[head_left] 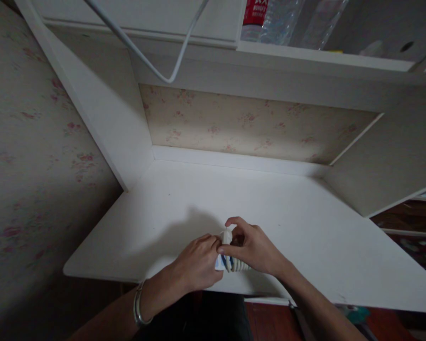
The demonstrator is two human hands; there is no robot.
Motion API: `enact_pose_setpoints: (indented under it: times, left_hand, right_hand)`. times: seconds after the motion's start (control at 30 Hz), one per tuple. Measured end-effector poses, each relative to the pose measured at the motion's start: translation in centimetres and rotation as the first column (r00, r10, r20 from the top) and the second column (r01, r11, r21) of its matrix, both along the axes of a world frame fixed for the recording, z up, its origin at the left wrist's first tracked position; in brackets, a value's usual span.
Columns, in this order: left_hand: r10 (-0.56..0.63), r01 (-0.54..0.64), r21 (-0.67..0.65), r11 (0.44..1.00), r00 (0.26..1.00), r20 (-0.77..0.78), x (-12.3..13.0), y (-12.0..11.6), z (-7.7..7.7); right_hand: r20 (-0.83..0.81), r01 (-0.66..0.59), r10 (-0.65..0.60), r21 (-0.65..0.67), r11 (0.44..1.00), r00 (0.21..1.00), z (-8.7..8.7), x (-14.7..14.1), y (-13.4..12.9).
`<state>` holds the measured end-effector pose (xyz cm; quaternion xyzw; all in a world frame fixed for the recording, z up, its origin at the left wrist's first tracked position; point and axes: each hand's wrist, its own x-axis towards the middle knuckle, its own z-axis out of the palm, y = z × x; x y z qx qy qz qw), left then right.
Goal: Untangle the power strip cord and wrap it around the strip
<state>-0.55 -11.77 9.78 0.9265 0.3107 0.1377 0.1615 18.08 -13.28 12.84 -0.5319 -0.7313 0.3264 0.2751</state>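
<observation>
Low over the front of the white desk, both hands meet around a small object [226, 237] with a whitish knob on top, a blue-and-white part and pale curved ribs below. Its exact kind I cannot make out. My left hand [200, 260] is closed around its left side, with the knuckles up and a silver bangle at the wrist. From the right, my right hand [253, 246] curls about the object, thumb reaching across its front and index finger arched above the knob. The palms and fingers hide much of it.
The white desktop [199, 184] has a rounded left corner and a raised back strip. Above hangs a shelf [323, 54] with plastic bottles [282, 19]. A grey-white cable [168, 78] loops down at the upper left. Side panels flank the desk.
</observation>
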Motion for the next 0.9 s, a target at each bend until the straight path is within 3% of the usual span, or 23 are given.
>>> enact_pose_setpoints:
  times: [0.2, 0.33, 0.47, 0.67, 0.77, 0.83, 0.9]
  left_hand:
    - [0.125, -0.124, -0.062, 0.99, 0.992, 0.003, -0.1, -0.6, -1.0]
    - [0.121, -0.12, -0.103, 0.987, 0.993, 0.0, 0.1, -0.9, -1.5]
    - [0.132, -0.125, -0.142, 0.982, 0.991, 0.038, 0.1, -0.8, -2.2]
    - [0.112, -0.11, -0.019, 0.994, 0.982, 0.154, 0.2, -0.3, -3.0]
    - [0.148, -0.156, 0.02, 0.988, 0.966, 0.211, 0.4, 0.0, -3.2]
    - [0.208, -0.217, 0.007, 0.976, 0.941, 0.268, 0.5, 0.2, -3.3]
    - [0.298, -0.303, -0.035, 0.952, 0.897, 0.326, 0.5, 0.5, -3.4]
  right_hand:
    - [0.118, 0.069, -0.098, 0.23, 0.971, 0.988, -1.3, 0.6, -0.5]
    - [0.161, 0.02, -0.046, 0.161, 0.987, 0.986, -1.4, 1.2, -0.6]
    - [0.238, 0.05, -0.086, 0.15, 0.987, 0.968, -1.6, 1.5, -0.5]
    - [0.326, 0.139, -0.258, 0.345, 0.928, 0.909, -2.4, 0.8, -0.2]
    - [0.241, 0.19, -0.332, 0.469, 0.863, 0.912, -2.3, 0.1, -0.9]
    - [0.101, 0.263, -0.367, 0.526, 0.809, 0.925, -2.2, -0.4, -2.0]
    - [-0.094, 0.404, -0.411, 0.473, 0.783, 0.907, -2.8, -1.0, -3.4]
